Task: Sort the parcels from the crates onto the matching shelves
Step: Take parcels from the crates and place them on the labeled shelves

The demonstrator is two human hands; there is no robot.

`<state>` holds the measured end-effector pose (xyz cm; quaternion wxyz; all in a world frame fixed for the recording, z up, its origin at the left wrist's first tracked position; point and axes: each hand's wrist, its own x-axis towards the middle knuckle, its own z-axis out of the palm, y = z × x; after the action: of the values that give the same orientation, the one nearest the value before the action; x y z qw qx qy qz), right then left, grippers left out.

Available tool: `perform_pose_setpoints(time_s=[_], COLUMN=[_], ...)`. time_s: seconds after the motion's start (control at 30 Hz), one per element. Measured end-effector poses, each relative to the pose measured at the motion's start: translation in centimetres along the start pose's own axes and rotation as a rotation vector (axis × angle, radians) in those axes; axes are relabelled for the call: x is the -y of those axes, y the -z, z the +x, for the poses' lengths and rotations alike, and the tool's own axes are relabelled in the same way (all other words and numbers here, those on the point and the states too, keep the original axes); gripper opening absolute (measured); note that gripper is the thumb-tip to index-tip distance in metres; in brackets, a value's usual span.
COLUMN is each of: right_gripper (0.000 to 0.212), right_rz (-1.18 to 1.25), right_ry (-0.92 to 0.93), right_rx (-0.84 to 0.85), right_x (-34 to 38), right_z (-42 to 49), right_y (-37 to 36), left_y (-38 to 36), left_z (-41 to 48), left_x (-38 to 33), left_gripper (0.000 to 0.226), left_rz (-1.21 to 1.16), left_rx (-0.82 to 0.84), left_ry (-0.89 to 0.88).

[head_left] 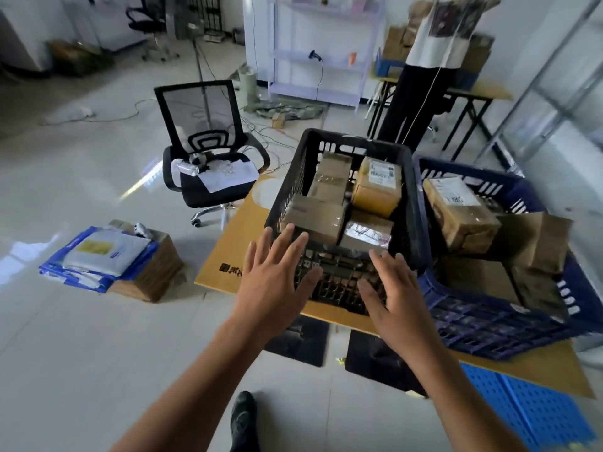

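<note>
Both hands released, fingers spread, holding nothing. Your left hand (277,278) hovers at the near-left corner of the black crate (359,142), your right hand (396,298) over its near wall. Contact with the rim: cannot tell.

Task things: parcels sit inside the black crate at centre view, more in the blue crate (489,324) touching it at 3 o'clock. Both rest on a flat cardboard sheet (235,243). The pale shelf unit (319,57) stands well apart at 12 o'clock.

Step, my judgement: first pick, nothing sorted from here. Take the tan box (313,216) nearest your left fingers, since it lies on top. Grip opposite flat faces with both hands and lift straight up, because the parcels are packed tight. Read the label before walking.

Materials:
- The crates are rigid plastic lattice with slotted walls and rolled rims.
- The tan box is taped corrugated board with square edges, and probably slick where taped.
- The yellow parcel (375,187) at the far right has a white label on top.
- The shiny wrapped parcel (367,234) at the near right is glossy film, likely slippery, so pinch its edges.

Mesh office chair (205,148) at 10 o'clock, clear of your path.
</note>
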<state>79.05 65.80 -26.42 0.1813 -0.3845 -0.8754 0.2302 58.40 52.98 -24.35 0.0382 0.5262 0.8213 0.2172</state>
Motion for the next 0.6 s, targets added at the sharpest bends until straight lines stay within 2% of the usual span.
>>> perform_pose_setpoints(time_s=[0.2,0.33,0.47,0.6], right_gripper=[0.075,0.066,0.078,0.080], right_rz=[-0.056,-0.041,-0.039,-0.036], right_ry=[-0.124,-0.206,-0.276,-0.338], right_rx=[-0.030,-0.082,-0.083,-0.097], right_x=[0.9,0.8,0.1,-1.7], right_z=[5.9,9.3,11.7,15.2], right_y=[-0.7,-0.7,-1.1,-0.9], left_y=[-0.5,-1.0,-2.3,-4.1], left_z=[9.0,15.2,20.0,25.6], left_x=[2.3,2.9,2.8,2.4], left_gripper=[0.081,0.081,0.073,0.071], left_rz=[-0.099,-0.149,-0.215,-0.211], left_rx=[0.068,0.111,0.176,0.239], left_ry=[-0.126,-0.205,-0.206,-0.169])
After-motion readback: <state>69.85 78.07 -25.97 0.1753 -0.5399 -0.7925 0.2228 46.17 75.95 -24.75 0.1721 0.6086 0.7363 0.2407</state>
